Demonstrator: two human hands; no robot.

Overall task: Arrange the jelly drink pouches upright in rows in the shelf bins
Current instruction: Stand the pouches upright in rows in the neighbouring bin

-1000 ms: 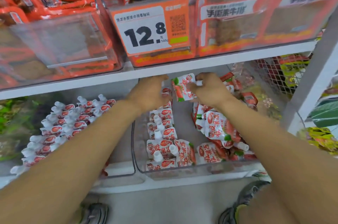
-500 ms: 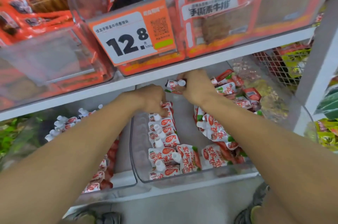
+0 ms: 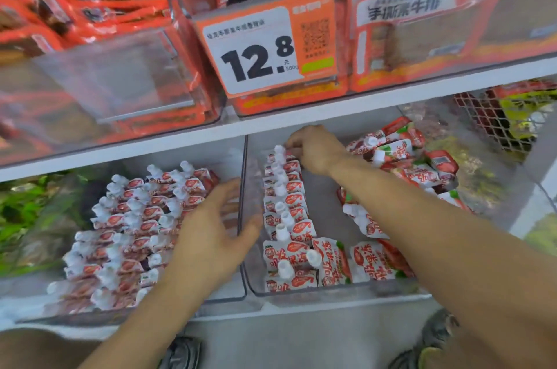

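Note:
Two clear bins sit on the lower shelf. The right bin (image 3: 337, 293) holds one upright row of red-and-white jelly pouches (image 3: 286, 203) with white caps along its left wall, and a loose heap of pouches (image 3: 404, 163) on its right side. My right hand (image 3: 316, 148) reaches to the back of that row, its fingers pinched on the rearmost pouch (image 3: 280, 151). The left bin (image 3: 229, 296) is packed with upright rows of pouches (image 3: 135, 218). My left hand (image 3: 214, 233) hovers with fingers spread over the wall between the two bins, holding nothing.
The upper shelf edge (image 3: 271, 124) hangs low over the bins, carrying orange snack packs and a 12.8 price tag (image 3: 259, 52). A wire basket (image 3: 497, 118) stands at the right. Green packets (image 3: 21, 212) lie far left. My shoes (image 3: 180, 353) show below on the floor.
My right hand carried a pouch leftward and set it at the back of the upright row. My left hand pulled back from the row, toward me and to the left, and opened.

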